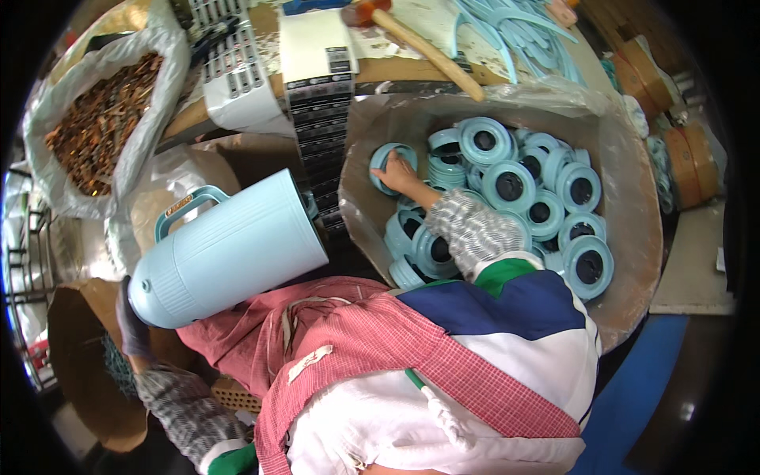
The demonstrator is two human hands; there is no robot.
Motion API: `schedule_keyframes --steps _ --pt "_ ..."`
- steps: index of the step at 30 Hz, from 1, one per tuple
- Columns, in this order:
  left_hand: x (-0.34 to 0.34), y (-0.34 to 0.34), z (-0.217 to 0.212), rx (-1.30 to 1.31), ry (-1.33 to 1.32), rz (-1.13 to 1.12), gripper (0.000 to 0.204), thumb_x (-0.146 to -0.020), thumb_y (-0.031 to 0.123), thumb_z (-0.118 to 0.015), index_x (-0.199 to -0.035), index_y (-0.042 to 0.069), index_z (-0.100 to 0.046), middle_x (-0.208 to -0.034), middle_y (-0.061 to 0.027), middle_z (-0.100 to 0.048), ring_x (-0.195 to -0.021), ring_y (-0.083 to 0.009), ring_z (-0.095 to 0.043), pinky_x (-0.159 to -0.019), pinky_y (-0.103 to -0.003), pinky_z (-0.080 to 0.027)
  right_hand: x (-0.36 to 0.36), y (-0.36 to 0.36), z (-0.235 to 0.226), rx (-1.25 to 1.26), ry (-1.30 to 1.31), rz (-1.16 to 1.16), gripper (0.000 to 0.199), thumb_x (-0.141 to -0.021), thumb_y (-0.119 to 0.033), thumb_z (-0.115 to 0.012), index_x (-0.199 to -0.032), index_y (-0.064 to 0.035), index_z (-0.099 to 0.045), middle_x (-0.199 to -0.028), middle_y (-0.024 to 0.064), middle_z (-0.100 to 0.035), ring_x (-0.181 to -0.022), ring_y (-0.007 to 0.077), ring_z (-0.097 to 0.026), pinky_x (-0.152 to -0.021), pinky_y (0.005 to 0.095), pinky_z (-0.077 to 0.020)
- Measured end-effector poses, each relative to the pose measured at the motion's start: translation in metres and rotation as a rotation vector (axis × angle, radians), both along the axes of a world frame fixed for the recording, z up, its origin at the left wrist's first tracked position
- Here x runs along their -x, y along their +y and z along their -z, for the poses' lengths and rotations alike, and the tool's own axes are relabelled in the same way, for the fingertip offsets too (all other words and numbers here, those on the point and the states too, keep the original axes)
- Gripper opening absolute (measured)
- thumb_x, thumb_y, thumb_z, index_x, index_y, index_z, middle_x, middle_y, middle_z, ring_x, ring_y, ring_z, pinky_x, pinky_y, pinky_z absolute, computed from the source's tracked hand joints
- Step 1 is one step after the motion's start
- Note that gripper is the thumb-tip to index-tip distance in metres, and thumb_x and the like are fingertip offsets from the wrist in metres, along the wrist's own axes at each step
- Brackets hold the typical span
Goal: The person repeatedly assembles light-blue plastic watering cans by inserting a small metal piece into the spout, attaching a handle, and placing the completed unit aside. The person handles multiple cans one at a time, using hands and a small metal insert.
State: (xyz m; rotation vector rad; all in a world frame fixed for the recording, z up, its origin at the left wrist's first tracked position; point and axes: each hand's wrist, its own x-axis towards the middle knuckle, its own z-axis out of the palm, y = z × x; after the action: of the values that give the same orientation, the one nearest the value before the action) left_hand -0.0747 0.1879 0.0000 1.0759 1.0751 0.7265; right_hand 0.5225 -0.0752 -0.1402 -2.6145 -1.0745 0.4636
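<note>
A large light-blue plastic jug body with a side handle lies tilted across my lap, its wide end toward the upper right. My left hand, in a dark grey glove, is closed around the jug's narrower end at the left. My bare right hand reaches into a plastic-lined box on the right. Its fingers are curled over a light-blue plastic ring at the box's left side. Many similar round collars with dark centres are heaped beside that hand.
A white sack of small brownish pieces stands at the upper left. On the bench behind lie a mallet and light-blue strips. A strip of dark labels hangs over the bench edge. An open cardboard box is at the lower left.
</note>
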Motion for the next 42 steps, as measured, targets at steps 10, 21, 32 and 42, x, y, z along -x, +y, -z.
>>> schedule_keyframes --steps 10,21,32,42 --pt "-0.004 -0.149 0.016 0.267 -0.313 -0.453 0.045 -0.098 0.04 -0.034 -0.118 0.006 -0.055 -0.114 -0.01 -0.062 -0.1 -0.0248 -0.061 -0.082 -0.036 -0.049 0.067 0.013 -0.063 -0.76 0.246 -0.071 0.054 -0.078 -0.024 -0.07 -0.124 -0.0005 -0.056 -0.111 0.0184 -0.059 -0.099 0.0306 -0.06 -0.085 0.035 -0.0483" --pt "0.027 -0.168 0.041 0.06 -0.262 -0.368 0.037 -0.099 0.03 -0.035 -0.12 0.004 -0.053 -0.113 -0.0115 -0.061 -0.102 -0.0244 -0.06 -0.087 -0.035 -0.049 0.218 0.078 -0.261 -1.32 0.138 -0.973 0.036 -0.07 -0.016 -0.073 -0.102 -0.0025 -0.068 -0.081 0.0109 -0.06 -0.074 0.0263 -0.058 -0.068 0.0351 -0.0488" --pt "-0.014 -0.189 -0.121 -0.547 0.19 -0.927 0.059 -0.092 0.045 -0.043 -0.128 -0.003 -0.044 -0.122 -0.0192 -0.053 -0.111 -0.0303 -0.052 -0.096 -0.046 -0.042 0.221 0.108 -0.215 -1.121 0.899 -0.582 0.042 -0.091 -0.027 -0.058 -0.125 -0.0019 -0.057 -0.112 0.0068 -0.063 -0.104 0.0123 -0.054 -0.09 0.0295 -0.0438" --pt "-0.085 -0.194 -0.136 -1.496 0.526 -0.291 0.042 -0.093 0.03 -0.047 -0.113 -0.006 -0.051 -0.113 -0.0225 -0.057 -0.104 -0.0308 -0.057 -0.086 -0.045 -0.048 0.204 0.116 -0.259 -1.422 -0.093 -0.828 0.032 -0.081 -0.022 -0.07 -0.103 0.0005 -0.066 -0.083 0.011 -0.061 -0.076 0.0238 -0.058 -0.071 0.0343 -0.047"
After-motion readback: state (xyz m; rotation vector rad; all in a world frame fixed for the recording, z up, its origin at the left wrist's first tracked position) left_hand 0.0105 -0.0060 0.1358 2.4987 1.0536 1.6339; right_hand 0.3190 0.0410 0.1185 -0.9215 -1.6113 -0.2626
